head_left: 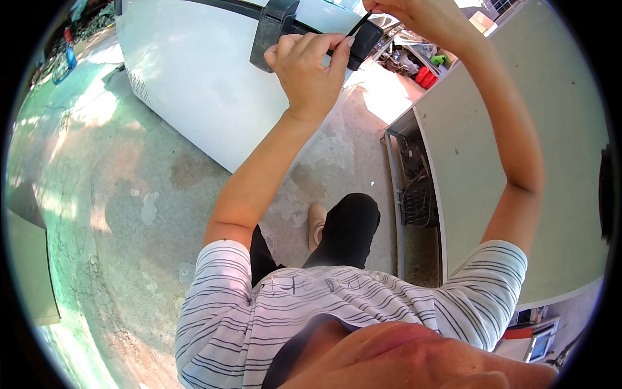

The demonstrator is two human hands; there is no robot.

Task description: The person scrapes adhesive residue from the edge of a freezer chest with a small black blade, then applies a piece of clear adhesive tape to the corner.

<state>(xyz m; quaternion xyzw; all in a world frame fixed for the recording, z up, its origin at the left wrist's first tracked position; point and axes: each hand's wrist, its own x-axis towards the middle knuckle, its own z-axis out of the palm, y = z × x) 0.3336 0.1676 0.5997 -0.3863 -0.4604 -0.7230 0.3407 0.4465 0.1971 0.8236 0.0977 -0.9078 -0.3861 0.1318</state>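
A white chest-shaped appliance (pixel 201 71) with a dark rim stands in front of me. On its near edge sits a black plastic clamp-like piece (pixel 269 35). My left hand (pixel 308 71) is closed beside that piece, thumb and fingers pinched together near a smaller black block (pixel 366 42). Between my two hands runs a thin black strip (pixel 360 23), slanting up to the right. At the upper edge of the picture my right hand (pixel 405 11) has its fingers closed on the strip's upper end. Part of this hand is cut off by the picture edge.
A pale panel-topped table (pixel 518 162) flanks me on the right, with a black basket (pixel 418 204) on the shelf beneath. Red and green items (pixel 427 76) lie beyond the appliance. Underfoot is a stained concrete floor (pixel 162 214). A pale box-like edge (pixel 29 272) stands far left.
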